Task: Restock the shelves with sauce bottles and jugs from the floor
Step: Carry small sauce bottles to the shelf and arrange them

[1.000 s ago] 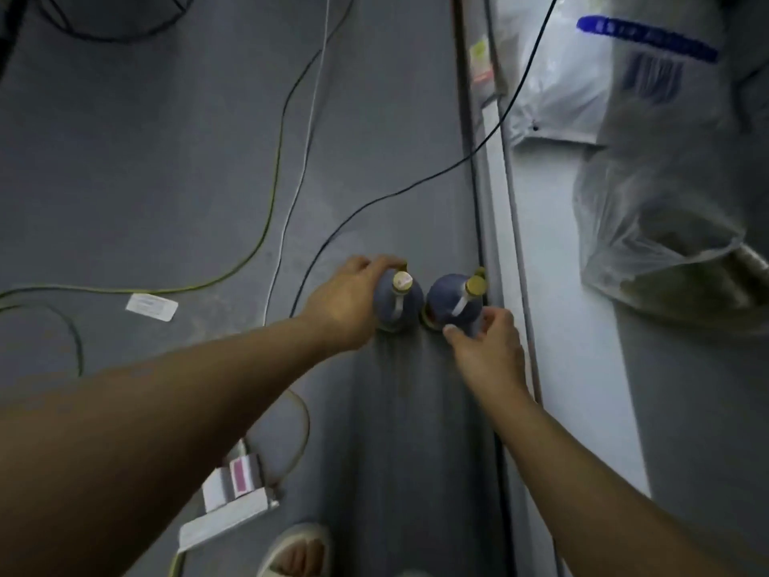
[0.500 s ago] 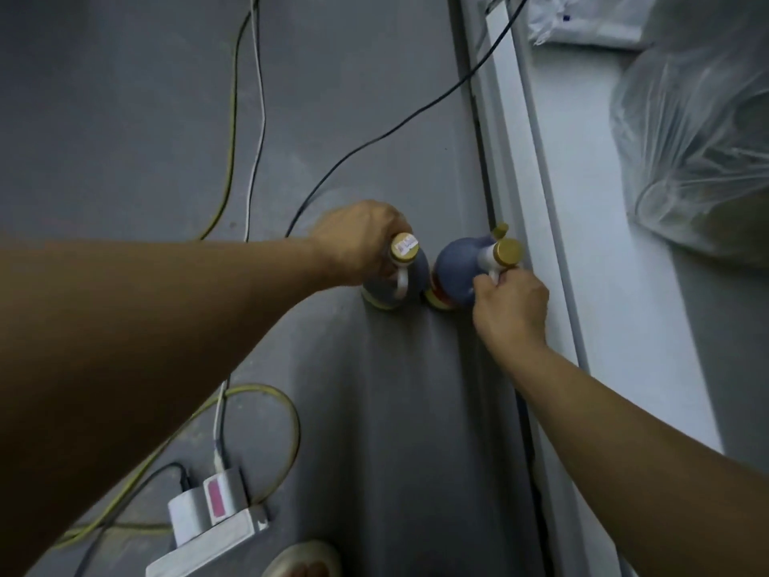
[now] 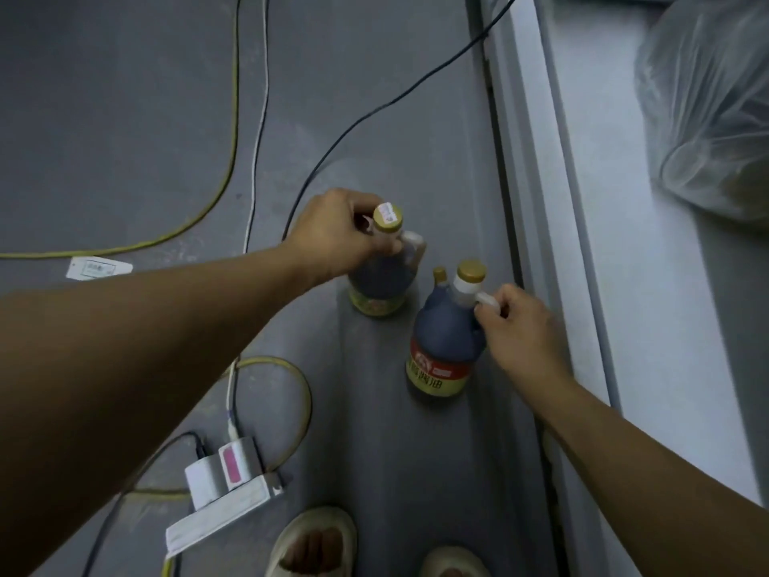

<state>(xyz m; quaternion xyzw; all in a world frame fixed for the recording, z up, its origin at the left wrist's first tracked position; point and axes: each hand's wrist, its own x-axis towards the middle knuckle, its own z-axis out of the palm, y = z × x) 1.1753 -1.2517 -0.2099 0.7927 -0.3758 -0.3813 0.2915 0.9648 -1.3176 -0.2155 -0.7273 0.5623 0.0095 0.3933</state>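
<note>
Two dark sauce jugs are seen from above over the grey floor [image 3: 125,118], near the pale base of a shelf unit [image 3: 553,202] at right. The left jug [image 3: 380,281], with a yellow cap and a yellow-green label at its foot, is gripped at the neck by the left hand [image 3: 333,235]; the fingers are curled round the neck just beside the white handle. Whether its base is touching the floor cannot be told. The right jug [image 3: 445,339], with a yellow cap and a red and yellow label, is tilted slightly and is held by the right hand [image 3: 520,326], whose fingers are curled round the white handle below the cap. A smaller yellow cap [image 3: 439,273] is visible just behind this jug's shoulder. The jugs are near each other but apart. On the floor at left, yellow, white and black cables are laid, and a white power strip [image 3: 220,514] with plugged adapters is noted at lower left. A white tag [image 3: 97,268] lies beside the yellow cable. A clear plastic bag [image 3: 707,106] is seen on the shelf at upper right. Two pale slippers [image 3: 312,543] are visible at the bottom edge.
</note>
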